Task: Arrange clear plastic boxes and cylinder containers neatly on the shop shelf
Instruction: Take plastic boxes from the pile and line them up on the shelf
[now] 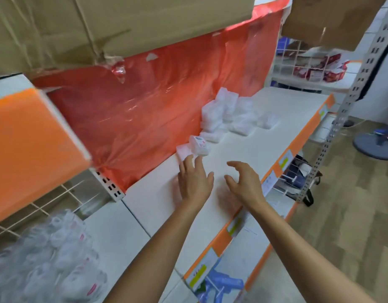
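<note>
A white shop shelf (265, 147) runs from near left to far right. Several clear plastic boxes (230, 112) lie in a loose heap at its back, against a red plastic sheet (145, 101). One small clear box with a label (198, 145) stands nearest, tilted on another. My left hand (194, 179) reaches over the shelf with straight fingers, its tips just short of that box. My right hand (245, 182) hovers beside it, fingers loosely curved and holding nothing. Clear cylinder containers (51, 256) are piled at the lower left, blurred.
Cardboard boxes (145, 22) hang over the shelf from above. An orange shelf edge (29, 145) juts out at left. The shelf front carries an orange strip with price labels (284, 162). A wire basket (308, 60) with red packs stands at the far right.
</note>
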